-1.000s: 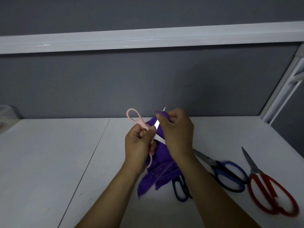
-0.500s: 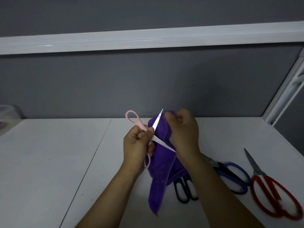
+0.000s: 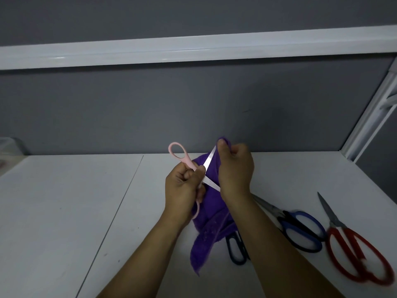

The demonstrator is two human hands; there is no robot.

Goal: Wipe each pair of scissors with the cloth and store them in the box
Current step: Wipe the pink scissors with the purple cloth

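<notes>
Three other pairs are lying on the worktop [image 3: 64, 211] at the right, waiting for their turn: the black scissors [image 3: 236, 248] partly under the hanging cloth [image 3: 211, 218], then the blue scissors [image 3: 300, 231] and the red scissors [image 3: 356, 254]. Above them the left hand [image 3: 184, 190] is clenching around the handles of the pink scissors [image 3: 208, 161], which it is holding in the air with the blades standing open. The right hand [image 3: 236, 173] is pinching the cloth near the tip of the upper blade. To do this wipe well, I think the right hand should be pulling from the pivot toward the tip, keeping the cloth between skin and edge, and the lower blade is needing the same. At the far left edge a pale container [image 3: 8, 147] is showing; whether the scissors are going in there I cannot tell.
</notes>
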